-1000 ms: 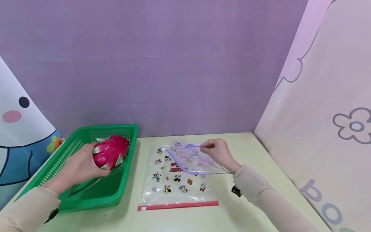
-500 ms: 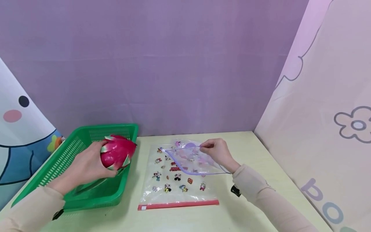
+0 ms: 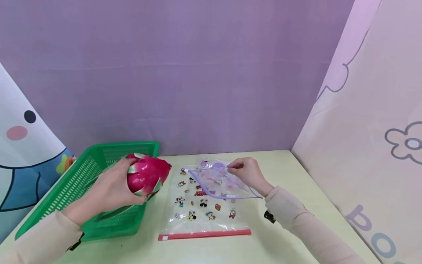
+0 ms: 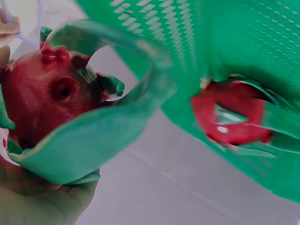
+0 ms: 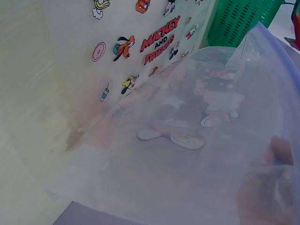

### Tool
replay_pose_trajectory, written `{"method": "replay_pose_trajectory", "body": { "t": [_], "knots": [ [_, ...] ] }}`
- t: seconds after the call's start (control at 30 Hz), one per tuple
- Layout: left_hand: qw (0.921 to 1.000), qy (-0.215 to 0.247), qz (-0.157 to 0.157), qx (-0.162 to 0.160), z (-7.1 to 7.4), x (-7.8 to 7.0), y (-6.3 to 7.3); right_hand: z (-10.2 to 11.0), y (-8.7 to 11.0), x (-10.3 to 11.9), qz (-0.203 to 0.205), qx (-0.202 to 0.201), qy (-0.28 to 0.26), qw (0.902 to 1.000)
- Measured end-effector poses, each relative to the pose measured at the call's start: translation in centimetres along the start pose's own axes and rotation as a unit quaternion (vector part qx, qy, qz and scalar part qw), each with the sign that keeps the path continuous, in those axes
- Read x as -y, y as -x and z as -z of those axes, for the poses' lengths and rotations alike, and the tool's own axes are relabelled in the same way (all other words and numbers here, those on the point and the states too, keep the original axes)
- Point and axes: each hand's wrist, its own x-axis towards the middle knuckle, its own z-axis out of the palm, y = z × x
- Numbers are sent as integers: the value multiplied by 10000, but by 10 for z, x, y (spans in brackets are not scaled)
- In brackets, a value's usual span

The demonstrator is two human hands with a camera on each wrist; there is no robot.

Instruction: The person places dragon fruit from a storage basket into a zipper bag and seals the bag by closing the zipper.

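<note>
A pink dragon fruit with green-tipped scales sits in the grip of my left hand, above the right rim of the green basket. Its leafy end fills the left part of the left wrist view. My right hand pinches the purple-edged mouth of a clear zip bag and lifts it, so the mouth gapes toward the left. Under that bag, a larger clear zip bag with cartoon prints and a red zip strip lies flat on the table.
Inside the basket lies a second dragon fruit with long green leaves, seen in the left wrist view. A purple cloth closes off the back of the table. A pale printed cloth stands on the right.
My left hand has carried the dragon fruit to the right, from over the basket's inside to past its right rim. The right hand stays in place with the bag's edge.
</note>
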Motion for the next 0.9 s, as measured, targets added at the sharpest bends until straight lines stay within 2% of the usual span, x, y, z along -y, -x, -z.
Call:
{"method": "replay_pose_trajectory", "body": {
  "t": [0.4, 0.9],
  "knots": [
    [9996, 166, -161, 190, -1, -41, -1, -5, -2, 3, 3, 98, -119, 9999],
    [9941, 839, -465, 498, -30, -78, -15, -2, 0, 6, 175, 84, -38, 9998]
  ]
}}
